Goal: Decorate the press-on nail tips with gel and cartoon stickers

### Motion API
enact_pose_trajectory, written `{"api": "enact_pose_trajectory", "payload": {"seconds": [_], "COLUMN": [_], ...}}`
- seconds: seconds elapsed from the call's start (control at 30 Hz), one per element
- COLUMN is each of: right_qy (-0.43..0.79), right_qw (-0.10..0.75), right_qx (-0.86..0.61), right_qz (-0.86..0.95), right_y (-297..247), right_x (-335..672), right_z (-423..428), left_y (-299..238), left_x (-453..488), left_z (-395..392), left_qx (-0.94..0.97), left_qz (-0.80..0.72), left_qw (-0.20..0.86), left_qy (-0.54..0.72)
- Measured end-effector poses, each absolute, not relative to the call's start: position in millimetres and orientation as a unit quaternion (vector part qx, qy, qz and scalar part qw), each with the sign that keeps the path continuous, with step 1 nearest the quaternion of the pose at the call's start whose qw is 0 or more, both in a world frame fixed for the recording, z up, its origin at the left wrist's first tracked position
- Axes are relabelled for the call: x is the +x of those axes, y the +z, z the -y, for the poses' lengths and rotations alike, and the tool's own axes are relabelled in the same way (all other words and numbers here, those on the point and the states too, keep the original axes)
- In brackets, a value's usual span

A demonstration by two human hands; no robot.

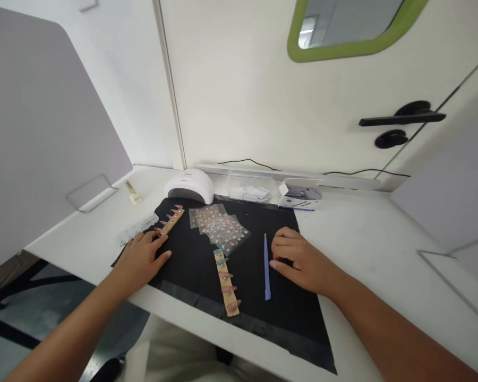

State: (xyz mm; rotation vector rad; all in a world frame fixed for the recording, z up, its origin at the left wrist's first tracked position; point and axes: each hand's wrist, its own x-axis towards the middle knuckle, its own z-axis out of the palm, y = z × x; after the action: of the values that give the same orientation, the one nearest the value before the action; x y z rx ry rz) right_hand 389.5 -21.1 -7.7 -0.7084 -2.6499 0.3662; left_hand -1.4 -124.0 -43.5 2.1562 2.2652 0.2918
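Observation:
My left hand (143,259) lies flat on the black mat (175,270), fingers stretched out. Its fingertips are at the near end of a tan strip (171,222) bearing several pinkish press-on nails; whether they touch it I cannot tell. My right hand (297,257) rests loosely curled at the mat's right side, thumb apart from the fingers, holding nothing. Just left of it lies a slim purple-blue tool (266,270). Mid-mat, a second tan strip (226,286) carries one teal nail and several pink ones. Overlapping sticker sheets (225,231) with small pale motifs lie behind this strip.
A white nail lamp (190,185) stands at the back. Beside it are a clear tray (252,190) with white packets and an opened box (300,195) of grey sachets. A small bottle (133,193) and a clear case (137,228) are left. Grey panels (48,106) flank the table.

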Motion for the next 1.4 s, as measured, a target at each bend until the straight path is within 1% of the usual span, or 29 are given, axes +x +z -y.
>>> {"api": "enact_pose_trajectory", "payload": {"seconds": [0.2,0.4,0.6,0.8,0.97,1.1,1.27,1.4], "right_qy": [0.127,0.124,0.114,0.119,0.13,0.132,0.123,0.117], "right_qw": [0.194,0.204,0.217,0.21,0.244,0.249,0.232,0.232], "right_qx": [-0.253,-0.248,-0.25,-0.254,-0.259,-0.256,-0.244,-0.241], "right_qz": [0.939,0.939,0.937,0.937,0.925,0.925,0.934,0.935], "right_y": [-8,-8,-4,-1,-4,-6,-7,-9], "right_x": [388,386,386,387,387,387,391,393], "right_z": [21,18,18,19,20,20,14,12], "left_y": [-48,-41,-30,-30,-36,-37,-40,-44], "left_x": [-9,-22,-11,-8,-14,-17,-25,-52], "left_z": [145,135,116,109,111,121,147,180], "left_qx": [0.678,0.611,0.565,0.524,0.525,0.527,0.527,0.494], "left_qz": [-0.722,-0.773,-0.809,-0.838,-0.833,-0.828,-0.82,-0.834], "left_qw": [0.014,0.026,0.066,0.097,0.114,0.095,0.034,-0.01], "left_qy": [0.137,0.169,0.147,0.115,0.132,0.167,0.22,0.247]}}
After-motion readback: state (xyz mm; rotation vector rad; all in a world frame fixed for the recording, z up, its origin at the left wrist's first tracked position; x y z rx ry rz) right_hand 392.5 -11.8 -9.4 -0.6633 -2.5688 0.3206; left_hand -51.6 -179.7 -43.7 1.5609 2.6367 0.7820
